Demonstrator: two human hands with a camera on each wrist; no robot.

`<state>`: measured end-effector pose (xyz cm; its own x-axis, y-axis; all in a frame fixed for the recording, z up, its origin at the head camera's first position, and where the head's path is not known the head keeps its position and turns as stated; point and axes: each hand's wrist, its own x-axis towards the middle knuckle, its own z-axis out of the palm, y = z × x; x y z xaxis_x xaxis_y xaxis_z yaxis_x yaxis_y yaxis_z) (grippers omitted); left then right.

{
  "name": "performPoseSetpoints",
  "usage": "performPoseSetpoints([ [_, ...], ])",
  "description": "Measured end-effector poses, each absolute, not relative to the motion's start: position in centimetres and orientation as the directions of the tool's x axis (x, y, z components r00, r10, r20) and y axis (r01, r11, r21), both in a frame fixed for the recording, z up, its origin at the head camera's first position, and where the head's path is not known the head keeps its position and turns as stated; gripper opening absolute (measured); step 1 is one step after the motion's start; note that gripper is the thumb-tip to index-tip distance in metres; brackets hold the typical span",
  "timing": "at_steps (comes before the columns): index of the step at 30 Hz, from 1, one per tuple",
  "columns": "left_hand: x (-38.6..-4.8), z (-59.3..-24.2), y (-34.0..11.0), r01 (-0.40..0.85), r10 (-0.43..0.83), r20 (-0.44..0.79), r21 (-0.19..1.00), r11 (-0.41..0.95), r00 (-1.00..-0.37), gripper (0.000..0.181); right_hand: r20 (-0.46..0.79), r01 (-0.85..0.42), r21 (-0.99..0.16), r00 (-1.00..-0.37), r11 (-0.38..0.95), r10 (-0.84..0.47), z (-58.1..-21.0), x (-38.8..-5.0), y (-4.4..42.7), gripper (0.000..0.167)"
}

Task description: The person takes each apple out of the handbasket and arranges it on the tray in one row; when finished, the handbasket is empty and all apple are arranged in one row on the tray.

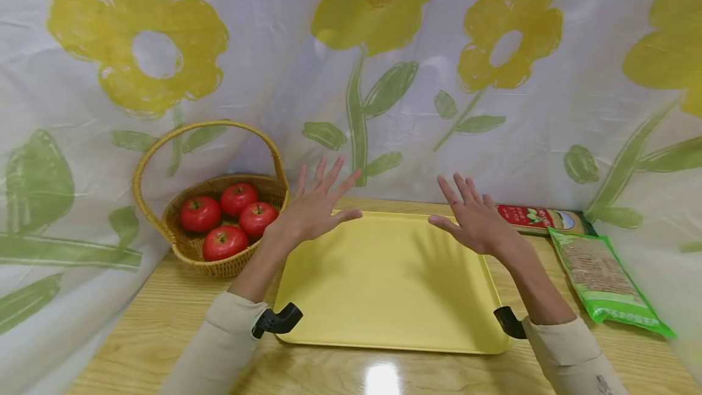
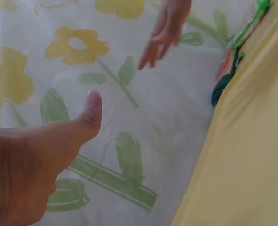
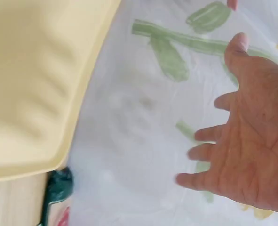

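Note:
Both bare hands hover over a yellow tray, casting shadows on it. The left hand has its fingers spread and holds nothing; it is nearest to the tray's left side and a wicker basket. Inside that basket sit several red apples. Over the tray's right side, the right hand is likewise spread with nothing in it. In the left wrist view the left thumb points up. The right wrist view shows the right palm with fingers apart.
Right of the tray lies a green-edged clear bag of brownish contents. Behind it is a red package. A flower-printed curtain hangs behind the wooden table. The basket's tall handle arches above the apples.

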<state>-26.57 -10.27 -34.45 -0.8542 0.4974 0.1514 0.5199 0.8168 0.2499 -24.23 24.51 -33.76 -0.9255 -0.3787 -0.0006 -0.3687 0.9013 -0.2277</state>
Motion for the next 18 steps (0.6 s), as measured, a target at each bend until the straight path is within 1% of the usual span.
performPoseSetpoints([
  [5,-26.2,-34.7,-11.7,0.537,0.514,0.157,0.243,0.808,-0.844,0.084,-0.053,-0.337,-0.325,-0.927,0.884,-0.372,-35.1,-23.3,26.9,0.089],
  [8,-25.7,-34.9,-12.8,0.535,0.510,0.163,0.270,0.800,-0.845,0.079,-0.099,-0.323,-0.360,-0.920,0.875,-0.380,-36.4,-22.9,28.7,0.089],
  [12,-24.8,-35.0,-14.6,0.518,0.493,0.161,0.302,0.800,-0.855,0.070,-0.188,-0.305,-0.362,-0.902,0.881,-0.390,-38.5,-22.4,31.3,0.080],
  [15,-24.3,-35.0,-15.9,0.511,0.481,0.171,0.287,0.810,-0.860,0.064,-0.257,-0.270,-0.379,-0.888,0.885,-0.381,-40.0,-22.2,32.8,0.074],
  [18,-24.0,-35.0,-17.2,0.520,0.482,0.200,0.262,0.813,-0.853,0.059,-0.287,-0.225,-0.404,-0.889,0.887,-0.357,-41.2,-22.0,33.5,0.068],
])
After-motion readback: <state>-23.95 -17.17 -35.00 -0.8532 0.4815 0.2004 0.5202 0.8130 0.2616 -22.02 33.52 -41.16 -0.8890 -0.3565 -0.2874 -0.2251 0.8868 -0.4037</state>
